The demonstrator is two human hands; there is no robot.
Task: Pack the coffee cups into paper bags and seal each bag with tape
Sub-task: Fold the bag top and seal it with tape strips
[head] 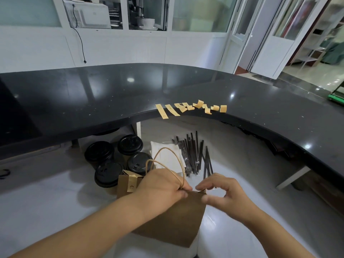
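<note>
A brown paper bag [176, 222] stands on the white lower counter in front of me. My left hand [160, 190] grips its top edge together with the twine handles [167, 157]. My right hand [221, 194] pinches the bag's top edge at the right corner, its other fingers curved above. One tan tape strip [131, 184] is stuck over the bag's top at the left. Several coffee cups with black lids [115, 161] stand behind the bag. More tan tape strips [191, 108] hang along the edge of the black counter.
A bundle of black wrapped straws [193, 155] and white napkins [163, 151] lie behind the bag. The curved black counter [111, 94] rises above the white work surface [46, 198]. A microwave and dishes sit on far shelves.
</note>
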